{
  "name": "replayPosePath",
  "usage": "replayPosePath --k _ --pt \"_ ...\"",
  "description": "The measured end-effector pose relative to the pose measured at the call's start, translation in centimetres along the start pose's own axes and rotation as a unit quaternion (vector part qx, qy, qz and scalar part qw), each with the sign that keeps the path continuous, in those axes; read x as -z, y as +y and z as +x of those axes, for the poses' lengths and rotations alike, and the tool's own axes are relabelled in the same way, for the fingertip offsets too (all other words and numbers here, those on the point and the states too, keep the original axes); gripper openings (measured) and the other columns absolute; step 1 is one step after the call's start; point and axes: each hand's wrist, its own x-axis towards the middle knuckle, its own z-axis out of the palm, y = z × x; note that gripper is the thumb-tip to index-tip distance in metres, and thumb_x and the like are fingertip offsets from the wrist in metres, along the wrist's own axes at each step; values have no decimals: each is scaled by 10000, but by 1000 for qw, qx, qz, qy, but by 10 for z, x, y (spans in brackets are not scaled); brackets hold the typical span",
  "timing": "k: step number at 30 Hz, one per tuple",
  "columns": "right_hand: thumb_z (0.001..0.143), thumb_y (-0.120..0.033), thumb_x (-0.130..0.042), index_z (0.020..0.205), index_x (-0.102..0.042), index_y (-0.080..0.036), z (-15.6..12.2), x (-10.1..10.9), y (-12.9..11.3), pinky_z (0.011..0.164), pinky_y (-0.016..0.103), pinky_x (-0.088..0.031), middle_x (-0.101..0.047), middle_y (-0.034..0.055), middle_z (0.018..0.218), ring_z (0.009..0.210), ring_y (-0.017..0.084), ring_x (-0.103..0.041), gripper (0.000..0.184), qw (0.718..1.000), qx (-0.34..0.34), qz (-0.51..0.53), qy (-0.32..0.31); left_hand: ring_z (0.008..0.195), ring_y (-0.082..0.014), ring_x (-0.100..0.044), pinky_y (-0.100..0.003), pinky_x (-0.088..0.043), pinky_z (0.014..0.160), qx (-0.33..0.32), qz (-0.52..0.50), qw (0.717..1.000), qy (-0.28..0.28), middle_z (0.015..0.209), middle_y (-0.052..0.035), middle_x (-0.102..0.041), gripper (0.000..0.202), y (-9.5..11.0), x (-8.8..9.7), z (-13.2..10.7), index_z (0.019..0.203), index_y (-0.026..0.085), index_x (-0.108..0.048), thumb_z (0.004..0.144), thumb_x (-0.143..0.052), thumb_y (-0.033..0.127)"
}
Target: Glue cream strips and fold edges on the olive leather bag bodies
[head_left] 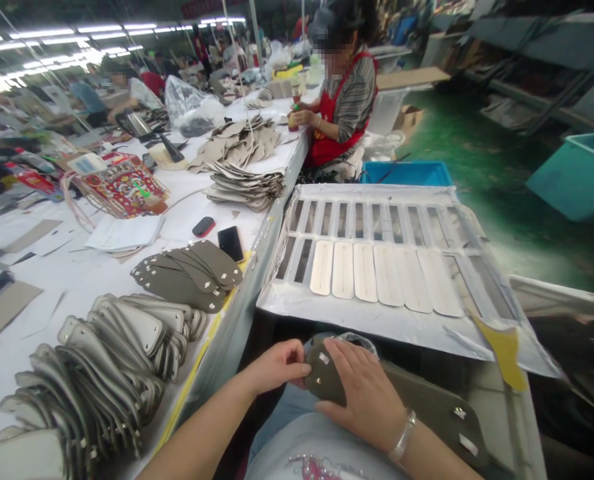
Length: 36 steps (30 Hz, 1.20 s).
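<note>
- Left hand [277, 367]: fingers together, pinched on the near edge of an olive-grey leather panel [327, 377], just in front of the torso.
- Right hand [361, 397]: fingers spread flat across the same panel, a bracelet at the wrist; thumb out of sight, so clamped or merely resting cannot be told.
- Behind the held panel: a clear plastic bag [359, 341], partly hidden.
- Just right of the hands: a larger olive panel [439, 417] across the lap, with small pale patches near its edge.
- Straight ahead: a foil-covered slotted frame [377, 193], six cream strips [389, 277] side by side across the lower row; upper row only narrow dark slots, no strips.
- Left of the hands, on a white-covered workbench [71, 287]: a large fanned pile of metal-rimmed panels [97, 360] and a smaller fanned stack of olive-grey panels [184, 277], both too crowded to count.
- Farther along the bench: stacks of tan cut pieces [244, 160] and a black phone [231, 243].
- At the far side of the bench: a co-worker in a red apron [337, 113], both hands around a small object.
</note>
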Motion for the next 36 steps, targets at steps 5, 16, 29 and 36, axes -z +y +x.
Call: replayPosePath --k 5,16,29,36 --pt "701 -459 -611 1291 -416 -156 -1 0 2 991 456 -287 -472 117 1300 1175 283 -400 691 1000 -2 8 1 548 -87 -515 -301 -520 576 -9 12 997 72 639 60 -473 339 -4 -6 -1 798 188 -394 781 -521 502" --pt "785 -457 -530 1239 -449 -187 -62 33 25 1063 397 -244 -490 76 1276 1187 199 -399 534 988 -78 98 91 586 -151 -518 -266 -485 495 54 327 939 90 610 60 -458 399 8 -17 12 695 212 -379 738 -493 592" --pt "841 -529 -404 1126 -570 -157 -147 0 91 1014 425 -360 -572 117 1204 1135 222 -510 498 741 -351 512 257 1157 -312 -419 -468 -269 1017 -266 659 700 -66 1285 -136 -471 867 -3 -195 74 1277 144 -377 573 -696 538" --pt "899 -373 -273 1112 -522 -196 -141 -10 91 884 354 -476 -617 76 1078 982 176 -589 373 844 -337 320 266 947 -268 -497 -407 -360 860 -251 659 707 -49 1030 -75 -562 663 4 -200 79 1090 174 -491 557 -699 509"
